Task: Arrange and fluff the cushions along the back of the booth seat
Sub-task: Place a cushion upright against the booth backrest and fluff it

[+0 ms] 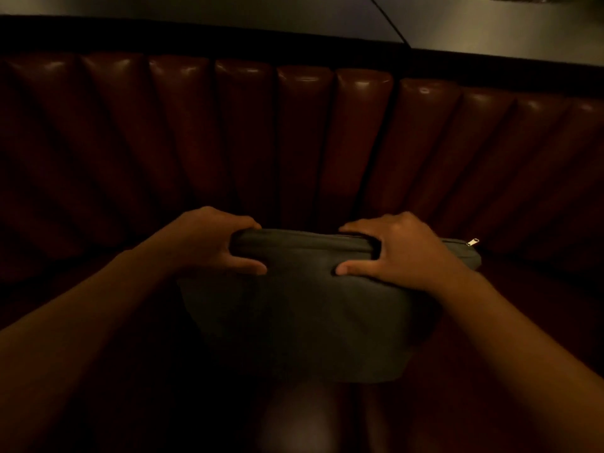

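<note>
A grey-green cushion (pixel 304 308) stands on the booth seat in front of the dark red channelled backrest (pixel 304 142). Its top edge carries a zip, with the metal pull (pixel 473 242) at the right end. My left hand (pixel 212 240) grips the top left corner, fingers over the far side and thumb pressed into the front. Further right along the top edge, my right hand (pixel 402 253) holds on in the same way. The cushion's lower part fades into shadow.
The red padded seat (pixel 523 322) runs left and right of the cushion in dim light. Above the backrest is a dark ledge (pixel 228 34) and a pale wall (pixel 506 24) with a thin dark line across it. No other cushion shows.
</note>
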`<state>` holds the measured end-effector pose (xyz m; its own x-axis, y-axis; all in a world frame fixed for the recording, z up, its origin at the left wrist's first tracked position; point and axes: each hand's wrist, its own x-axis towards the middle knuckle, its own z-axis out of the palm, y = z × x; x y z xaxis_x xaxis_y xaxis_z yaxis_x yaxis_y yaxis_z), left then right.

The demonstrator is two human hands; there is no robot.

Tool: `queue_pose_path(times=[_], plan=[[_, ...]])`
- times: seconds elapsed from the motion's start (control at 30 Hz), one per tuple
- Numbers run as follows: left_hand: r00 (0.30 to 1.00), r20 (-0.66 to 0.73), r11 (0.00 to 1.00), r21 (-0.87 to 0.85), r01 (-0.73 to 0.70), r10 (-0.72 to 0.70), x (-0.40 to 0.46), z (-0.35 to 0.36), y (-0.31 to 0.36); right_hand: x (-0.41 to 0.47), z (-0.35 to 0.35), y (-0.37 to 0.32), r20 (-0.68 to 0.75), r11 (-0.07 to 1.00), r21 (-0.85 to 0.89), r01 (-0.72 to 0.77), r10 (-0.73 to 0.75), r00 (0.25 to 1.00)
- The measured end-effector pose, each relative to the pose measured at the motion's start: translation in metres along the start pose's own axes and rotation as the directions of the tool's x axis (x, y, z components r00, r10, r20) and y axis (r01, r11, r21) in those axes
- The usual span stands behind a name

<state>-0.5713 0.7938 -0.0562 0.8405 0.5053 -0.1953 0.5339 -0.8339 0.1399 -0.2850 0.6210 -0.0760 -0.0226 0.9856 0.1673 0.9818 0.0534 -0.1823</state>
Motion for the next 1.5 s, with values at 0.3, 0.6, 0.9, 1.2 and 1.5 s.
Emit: queue_pose_path(times=[0.3, 0.6, 0.9, 1.2, 1.5], plan=[[0.988, -0.011, 0.979, -0.133, 0.152, -0.155, -0.012, 0.010, -0.031, -0.024, 0.009, 0.024, 0.090, 0.967, -0.155, -0.200, 0.216, 0.972], [0.989, -0.070, 0.968, -0.226, 0.110, -0.129, -0.022, 0.020, -0.022, -0.036, 0.028, 0.026, -0.213, 0.995, -0.082, -0.059, 0.041, 0.976], [0.988, 0.116, 0.994, 0.040, 0.099, -0.103, 0.022, -0.004, 0.043, -0.043, 0.036, 0.023, -0.202, 0.973, -0.108, -0.203, 0.178, 0.963], [0.995, -0.054, 0.992, -0.091, -0.090, 0.085, 0.048, 0.026, 0.055, -0.047, 0.050, 0.023, -0.373, 0.975, -0.142, -0.172, 0.108, 0.922], [0.994, 0.101, 0.998, 0.038, -0.040, 0.036, 0.064, -0.002, 0.081, -0.039, 0.037, 0.028, -0.258, 0.969, -0.131, -0.211, 0.172, 0.951]])
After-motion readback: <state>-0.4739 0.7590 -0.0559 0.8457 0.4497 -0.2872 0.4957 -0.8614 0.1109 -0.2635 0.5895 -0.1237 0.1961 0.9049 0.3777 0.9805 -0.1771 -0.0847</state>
